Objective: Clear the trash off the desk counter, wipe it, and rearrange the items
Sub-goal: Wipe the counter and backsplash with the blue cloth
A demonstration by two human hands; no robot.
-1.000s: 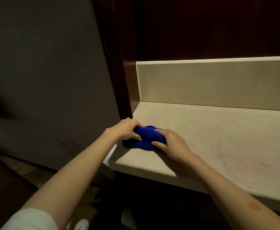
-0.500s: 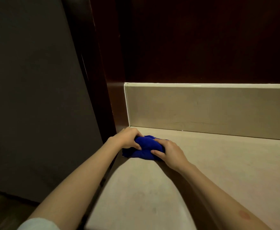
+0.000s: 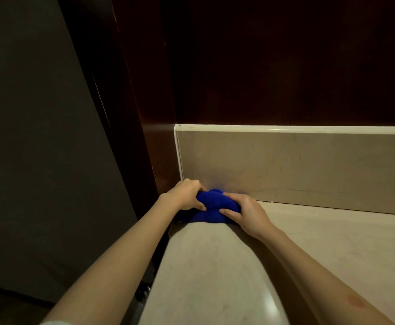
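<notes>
Hands, left hand and right hand, both clench a bunched blue cloth in the counter's back-left corner.

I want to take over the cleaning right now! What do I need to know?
Left hand: gripping the blue cloth from its left side.
Right hand: gripping the same cloth from its right side.
Cloth: bunched up on the counter, in the back left corner near the backsplash.
Done: no trash or other items show on the part of the counter in view, so clearing looks finished there.
Left: probably more wiping, then putting the items back. They are out of view, so I cannot tell where they are.
</notes>
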